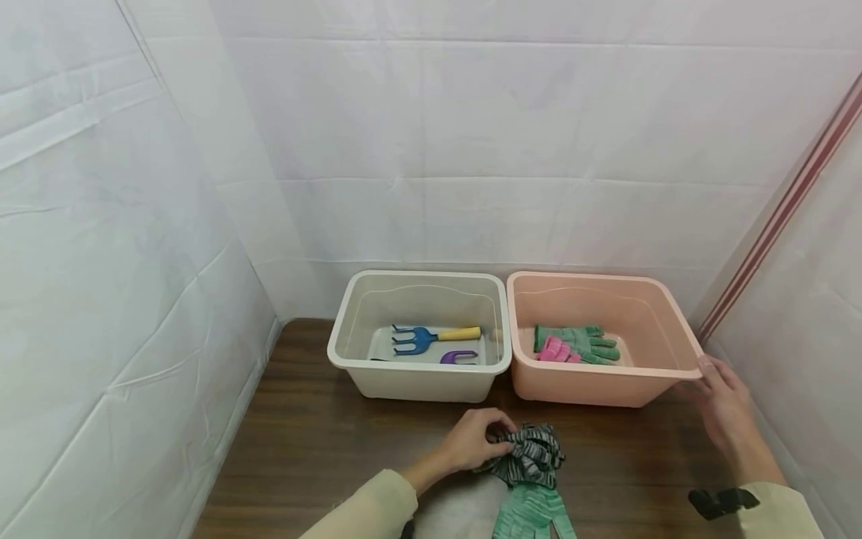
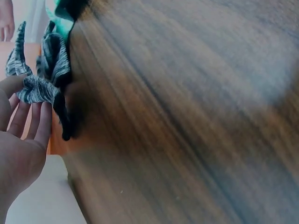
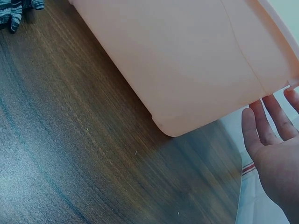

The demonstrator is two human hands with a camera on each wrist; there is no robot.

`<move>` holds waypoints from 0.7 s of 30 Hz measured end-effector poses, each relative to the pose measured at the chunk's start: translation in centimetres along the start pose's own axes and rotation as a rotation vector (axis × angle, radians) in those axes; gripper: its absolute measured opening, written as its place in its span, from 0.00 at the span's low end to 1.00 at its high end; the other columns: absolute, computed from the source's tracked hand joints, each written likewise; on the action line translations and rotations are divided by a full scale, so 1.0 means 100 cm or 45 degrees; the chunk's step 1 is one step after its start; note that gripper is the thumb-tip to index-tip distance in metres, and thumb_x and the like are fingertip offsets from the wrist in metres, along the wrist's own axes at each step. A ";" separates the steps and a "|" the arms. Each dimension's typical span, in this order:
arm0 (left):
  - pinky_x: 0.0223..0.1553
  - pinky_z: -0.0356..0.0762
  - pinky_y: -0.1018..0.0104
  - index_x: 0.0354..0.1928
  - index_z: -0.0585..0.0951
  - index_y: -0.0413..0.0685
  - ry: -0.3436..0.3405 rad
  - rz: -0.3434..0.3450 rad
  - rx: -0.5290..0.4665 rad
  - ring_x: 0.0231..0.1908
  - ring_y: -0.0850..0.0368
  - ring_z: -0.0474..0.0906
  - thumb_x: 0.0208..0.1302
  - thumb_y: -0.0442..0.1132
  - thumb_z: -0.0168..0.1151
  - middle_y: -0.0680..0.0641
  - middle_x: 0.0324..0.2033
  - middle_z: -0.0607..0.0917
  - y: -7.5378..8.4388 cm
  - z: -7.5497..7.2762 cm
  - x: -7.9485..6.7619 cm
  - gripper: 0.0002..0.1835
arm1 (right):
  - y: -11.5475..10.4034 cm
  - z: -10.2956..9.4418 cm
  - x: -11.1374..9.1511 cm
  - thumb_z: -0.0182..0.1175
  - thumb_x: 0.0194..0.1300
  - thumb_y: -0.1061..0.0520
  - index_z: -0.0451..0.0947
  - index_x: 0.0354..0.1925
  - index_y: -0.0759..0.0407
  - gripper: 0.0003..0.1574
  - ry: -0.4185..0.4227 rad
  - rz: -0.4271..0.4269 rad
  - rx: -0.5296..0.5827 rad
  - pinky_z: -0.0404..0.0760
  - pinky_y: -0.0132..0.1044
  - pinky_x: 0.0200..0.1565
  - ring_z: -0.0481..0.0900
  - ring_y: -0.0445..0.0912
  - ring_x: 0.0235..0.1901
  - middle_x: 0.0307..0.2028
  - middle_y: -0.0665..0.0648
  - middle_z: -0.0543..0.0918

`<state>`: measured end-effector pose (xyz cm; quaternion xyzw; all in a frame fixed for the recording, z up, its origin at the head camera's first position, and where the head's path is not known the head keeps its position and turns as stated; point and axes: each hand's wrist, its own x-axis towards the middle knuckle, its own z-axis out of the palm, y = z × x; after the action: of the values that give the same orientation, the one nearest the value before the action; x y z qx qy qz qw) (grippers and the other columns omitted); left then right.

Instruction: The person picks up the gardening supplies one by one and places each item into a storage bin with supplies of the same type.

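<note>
My left hand (image 1: 480, 442) pinches a black-and-white striped knit glove (image 1: 535, 453) between thumb and fingers, just above the table. In the left wrist view, the bunched glove (image 2: 39, 88) hangs from the fingertips. A green glove (image 1: 528, 509) lies right below it in the head view, partly cut off by the frame. At the far right, my right hand (image 1: 727, 404) holds the right front corner of a peach plastic bin (image 1: 606, 382). In the right wrist view, its thumb is at the rim and its fingers (image 3: 275, 116) lie under it against the outer wall.
Inside the peach bin lie a green glove (image 1: 592, 344) and a pink item (image 1: 555, 349). A greyish-white bin (image 1: 424, 382) stands beside it, containing a blue hand fork (image 1: 420, 340) with a yellow handle and a purple tool (image 1: 458, 356). White sheets (image 1: 471, 150) surround the wooden table (image 1: 289, 419).
</note>
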<state>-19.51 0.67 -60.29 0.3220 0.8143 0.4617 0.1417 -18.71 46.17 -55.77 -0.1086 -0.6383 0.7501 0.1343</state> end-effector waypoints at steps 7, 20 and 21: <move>0.46 0.84 0.70 0.48 0.87 0.48 -0.002 -0.035 -0.019 0.42 0.65 0.83 0.69 0.36 0.74 0.55 0.43 0.87 0.011 -0.014 0.000 0.08 | -0.001 0.001 0.002 0.60 0.81 0.47 0.74 0.69 0.54 0.25 0.001 0.006 -0.004 0.86 0.29 0.45 0.85 0.34 0.49 0.55 0.43 0.81; 0.42 0.82 0.74 0.48 0.86 0.51 0.019 0.068 -0.037 0.38 0.70 0.79 0.70 0.37 0.74 0.59 0.40 0.85 0.036 -0.036 0.003 0.08 | 0.001 0.001 0.004 0.61 0.79 0.42 0.69 0.76 0.54 0.35 0.047 0.056 -0.083 0.84 0.26 0.45 0.80 0.35 0.53 0.66 0.53 0.74; 0.42 0.82 0.73 0.48 0.86 0.51 0.019 0.072 -0.052 0.38 0.70 0.79 0.70 0.37 0.74 0.59 0.40 0.85 0.038 -0.037 0.004 0.08 | 0.002 0.000 0.003 0.60 0.79 0.42 0.70 0.75 0.54 0.34 0.044 0.048 -0.072 0.84 0.26 0.45 0.80 0.35 0.52 0.65 0.51 0.75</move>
<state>-20.25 -0.16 -55.07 0.3386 0.7964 0.4842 0.1291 -19.01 46.28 -55.93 -0.1375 -0.6547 0.7322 0.1280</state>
